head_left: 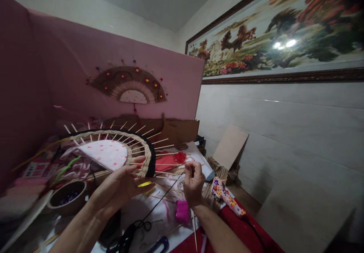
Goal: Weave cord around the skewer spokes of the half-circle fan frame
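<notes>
My left hand (127, 179) grips a half-round woven fan (149, 152) by its lower right part, fingers partly behind it. The fan has thin wooden sticks radiating outward, a tan woven band with a black outer edge, and a white half-disc (106, 152) with red dots. To its right, my right hand (193, 183) is closed in a pinch beside the stick ends. A black cord (162, 200) runs from near this hand down to a loose black bundle (127, 236) on the table; what the fingertips pinch is too small to make out clearly.
A bowl of dark beads (66, 198) stands at left. Magenta material (182, 212), a flower-patterned glue gun (227, 197), blue-handled scissors (160, 245) and loose sticks lie on the table. A finished fan (133, 80) hangs on the pink panel; cardboard (231, 146) leans against the wall.
</notes>
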`<state>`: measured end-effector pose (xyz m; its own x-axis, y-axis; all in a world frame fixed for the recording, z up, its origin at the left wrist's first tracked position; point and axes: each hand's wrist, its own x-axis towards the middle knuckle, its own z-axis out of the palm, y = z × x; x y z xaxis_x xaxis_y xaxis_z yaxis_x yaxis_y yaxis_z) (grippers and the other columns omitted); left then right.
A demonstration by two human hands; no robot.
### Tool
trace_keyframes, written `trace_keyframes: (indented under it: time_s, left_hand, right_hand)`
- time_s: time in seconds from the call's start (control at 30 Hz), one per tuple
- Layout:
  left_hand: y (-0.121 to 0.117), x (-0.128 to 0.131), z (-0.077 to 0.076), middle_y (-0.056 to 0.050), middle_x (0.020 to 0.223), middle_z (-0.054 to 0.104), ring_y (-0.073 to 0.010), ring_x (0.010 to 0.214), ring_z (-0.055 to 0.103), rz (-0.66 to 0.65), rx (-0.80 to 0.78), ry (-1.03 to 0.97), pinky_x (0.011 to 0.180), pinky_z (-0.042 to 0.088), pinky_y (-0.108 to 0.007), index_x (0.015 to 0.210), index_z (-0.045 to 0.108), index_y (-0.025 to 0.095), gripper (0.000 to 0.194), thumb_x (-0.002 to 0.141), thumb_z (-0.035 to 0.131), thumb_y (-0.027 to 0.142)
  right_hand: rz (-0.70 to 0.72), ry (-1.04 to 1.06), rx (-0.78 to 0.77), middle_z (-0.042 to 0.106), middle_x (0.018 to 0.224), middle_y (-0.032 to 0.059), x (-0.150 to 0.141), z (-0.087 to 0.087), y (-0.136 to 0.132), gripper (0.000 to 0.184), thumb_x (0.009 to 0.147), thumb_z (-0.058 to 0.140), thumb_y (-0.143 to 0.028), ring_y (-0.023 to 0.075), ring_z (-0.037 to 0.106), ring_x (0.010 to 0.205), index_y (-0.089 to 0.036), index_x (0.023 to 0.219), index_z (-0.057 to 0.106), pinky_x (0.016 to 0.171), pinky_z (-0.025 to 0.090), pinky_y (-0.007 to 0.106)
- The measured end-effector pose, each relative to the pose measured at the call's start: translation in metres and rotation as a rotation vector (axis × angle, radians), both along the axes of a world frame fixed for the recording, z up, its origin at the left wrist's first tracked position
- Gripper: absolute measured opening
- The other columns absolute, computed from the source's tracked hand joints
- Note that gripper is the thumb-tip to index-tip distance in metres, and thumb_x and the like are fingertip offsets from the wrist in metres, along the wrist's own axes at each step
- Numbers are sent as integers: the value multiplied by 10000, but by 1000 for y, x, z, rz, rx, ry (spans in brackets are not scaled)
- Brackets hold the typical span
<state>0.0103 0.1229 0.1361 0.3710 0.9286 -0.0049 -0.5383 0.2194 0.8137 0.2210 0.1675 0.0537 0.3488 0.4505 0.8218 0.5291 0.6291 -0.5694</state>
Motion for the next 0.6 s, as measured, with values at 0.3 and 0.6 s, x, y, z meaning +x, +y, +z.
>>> trace_keyframes:
  time_s: [0.3,0.6]
  left_hand:
    - [5,-5,-2,-105,941,692,-293,886,649,12,-5,-4,874,404,-555,1270,392,225,511,785,520,128]
    - [2,-1,-1,-96,883,692,-273,749,673,-25,-54,69,821,446,-537,1239,413,175,481,773,513,108]
  right_hand:
    - [6,16,-4,482,577,-32,-2,3,-5,119,863,443,-230,110,469,495,-184,759,481,502,359,221]
    - [-29,-7,26,533,599,-16,2,4,-1,111,863,461,-240,116,498,517,-177,788,514,529,378,230]
